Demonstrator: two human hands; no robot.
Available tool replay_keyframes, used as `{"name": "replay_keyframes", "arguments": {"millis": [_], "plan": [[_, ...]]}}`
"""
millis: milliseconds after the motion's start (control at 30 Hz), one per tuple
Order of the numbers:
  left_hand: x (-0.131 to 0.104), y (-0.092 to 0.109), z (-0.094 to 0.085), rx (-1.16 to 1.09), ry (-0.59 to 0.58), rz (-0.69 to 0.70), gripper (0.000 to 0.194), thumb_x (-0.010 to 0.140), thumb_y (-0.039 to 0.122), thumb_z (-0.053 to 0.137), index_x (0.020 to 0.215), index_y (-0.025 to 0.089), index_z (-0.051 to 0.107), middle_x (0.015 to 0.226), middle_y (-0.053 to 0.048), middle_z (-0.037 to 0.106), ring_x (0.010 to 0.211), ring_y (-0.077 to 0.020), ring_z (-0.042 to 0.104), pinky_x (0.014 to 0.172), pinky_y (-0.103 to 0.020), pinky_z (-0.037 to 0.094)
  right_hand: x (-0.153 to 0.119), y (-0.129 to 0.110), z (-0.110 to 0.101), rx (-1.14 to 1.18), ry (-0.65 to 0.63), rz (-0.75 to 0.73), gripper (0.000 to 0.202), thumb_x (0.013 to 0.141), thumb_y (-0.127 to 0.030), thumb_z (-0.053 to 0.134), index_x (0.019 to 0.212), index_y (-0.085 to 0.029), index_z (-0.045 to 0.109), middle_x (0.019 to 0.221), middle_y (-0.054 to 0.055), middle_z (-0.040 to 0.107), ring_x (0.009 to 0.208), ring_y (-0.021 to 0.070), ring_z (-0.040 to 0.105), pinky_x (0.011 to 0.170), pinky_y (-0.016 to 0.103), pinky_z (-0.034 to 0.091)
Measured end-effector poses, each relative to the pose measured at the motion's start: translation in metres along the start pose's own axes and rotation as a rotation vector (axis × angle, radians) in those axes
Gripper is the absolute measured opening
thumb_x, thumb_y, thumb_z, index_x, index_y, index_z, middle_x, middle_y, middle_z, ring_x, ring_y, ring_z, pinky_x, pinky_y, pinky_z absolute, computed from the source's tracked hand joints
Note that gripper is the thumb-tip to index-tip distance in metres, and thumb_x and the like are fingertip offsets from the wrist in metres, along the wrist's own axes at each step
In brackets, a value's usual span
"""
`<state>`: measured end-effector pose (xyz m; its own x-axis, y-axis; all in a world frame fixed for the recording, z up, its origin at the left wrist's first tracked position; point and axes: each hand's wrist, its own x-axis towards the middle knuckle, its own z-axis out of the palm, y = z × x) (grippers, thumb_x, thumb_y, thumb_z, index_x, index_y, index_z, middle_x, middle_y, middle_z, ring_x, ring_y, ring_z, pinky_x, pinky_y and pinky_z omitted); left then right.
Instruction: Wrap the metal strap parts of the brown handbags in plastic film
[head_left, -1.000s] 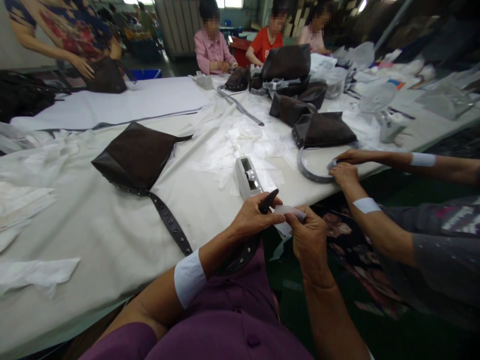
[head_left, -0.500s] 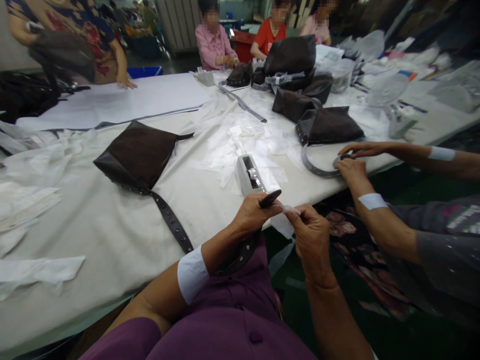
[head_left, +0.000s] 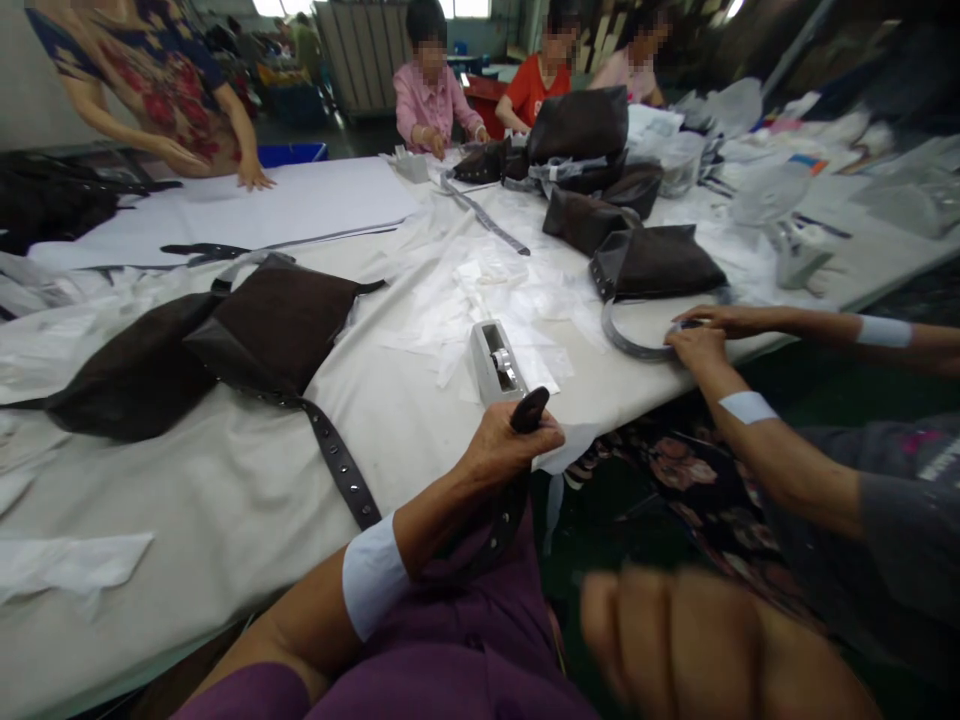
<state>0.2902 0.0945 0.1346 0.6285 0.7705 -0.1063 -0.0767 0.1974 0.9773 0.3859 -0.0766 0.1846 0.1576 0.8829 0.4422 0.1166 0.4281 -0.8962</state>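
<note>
My left hand is closed around the end of a dark studded strap, whose tip sticks up between thumb and fingers. The strap runs from a dark brown bag on the table, dips over the edge by my lap and comes up to the hand. Low at the right, close to the camera, my right hand is blurred with its fingers curled; whatever it may hold is hidden. A grey tape dispenser stands just beyond my left hand.
Another dark bag lies left of the first. White tissue sheets cover the table's middle, with more bags behind. At the right, a co-worker's hands hold a wrapped strap. Other people stand or sit across the table.
My right hand has left the strap end and dropped toward the lower right, fingers curled. The person at the far left has released a dark bag; a second bag now lies beside the first.
</note>
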Motion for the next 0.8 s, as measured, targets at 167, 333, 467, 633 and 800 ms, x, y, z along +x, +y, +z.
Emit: {"name": "replay_keyframes", "arguments": {"millis": [167, 333, 467, 633, 800], "plan": [[-0.001, 0.001, -0.005, 0.061, -0.079, 0.028, 0.013, 0.065, 0.023, 0.068, 0.065, 0.012, 0.063, 0.063, 0.001, 0.055, 0.062, -0.0097, 0.048, 0.06, -0.023, 0.037, 0.044, 0.081, -0.022, -0.103, 0.409, 0.162, 0.016, 0.069, -0.033, 0.071, 0.08, -0.023, 0.064, 0.073, 0.001, 0.054, 0.068, 0.0158, 0.05, 0.061, 0.028, 0.043], [0.003, 0.001, -0.01, 0.162, -0.121, 0.091, 0.016, 0.069, 0.028, 0.068, 0.067, 0.013, 0.063, 0.063, 0.002, 0.054, 0.061, -0.0093, 0.047, 0.059, -0.023, 0.036, 0.056, 0.107, -0.025, -0.247, 0.205, 0.338, 0.014, 0.071, -0.03, 0.071, 0.081, -0.02, 0.069, 0.081, 0.003, 0.061, 0.074, 0.0169, 0.055, 0.065, 0.028, 0.043], [0.005, 0.002, -0.018, 0.183, -0.094, 0.131, 0.013, 0.069, 0.025, 0.068, 0.068, 0.013, 0.062, 0.064, 0.003, 0.054, 0.062, -0.0093, 0.047, 0.061, -0.023, 0.037, 0.056, 0.104, -0.017, -0.273, 0.227, 0.306, 0.015, 0.073, -0.03, 0.071, 0.067, -0.018, 0.064, 0.068, 0.0, 0.056, 0.063, 0.0138, 0.051, 0.057, 0.026, 0.039], [0.003, 0.001, -0.027, 0.108, -0.061, 0.122, 0.015, 0.07, 0.026, 0.069, 0.076, 0.013, 0.064, 0.069, 0.002, 0.056, 0.065, -0.0099, 0.049, 0.064, -0.024, 0.039, 0.057, 0.107, -0.013, -0.383, 0.328, 0.322, 0.021, 0.07, -0.033, 0.072, 0.064, -0.018, 0.058, 0.059, -0.003, 0.05, 0.054, 0.0117, 0.044, 0.051, 0.024, 0.035], [0.001, 0.003, -0.033, 0.128, -0.058, 0.164, 0.016, 0.07, 0.022, 0.068, 0.083, 0.014, 0.063, 0.076, 0.0, 0.059, 0.07, -0.0112, 0.053, 0.068, -0.025, 0.043, 0.06, 0.108, -0.005, -0.435, 0.383, 0.322, 0.028, 0.068, -0.034, 0.074, 0.061, -0.019, 0.051, 0.056, -0.005, 0.046, 0.052, 0.0106, 0.041, 0.05, 0.024, 0.033]]}}
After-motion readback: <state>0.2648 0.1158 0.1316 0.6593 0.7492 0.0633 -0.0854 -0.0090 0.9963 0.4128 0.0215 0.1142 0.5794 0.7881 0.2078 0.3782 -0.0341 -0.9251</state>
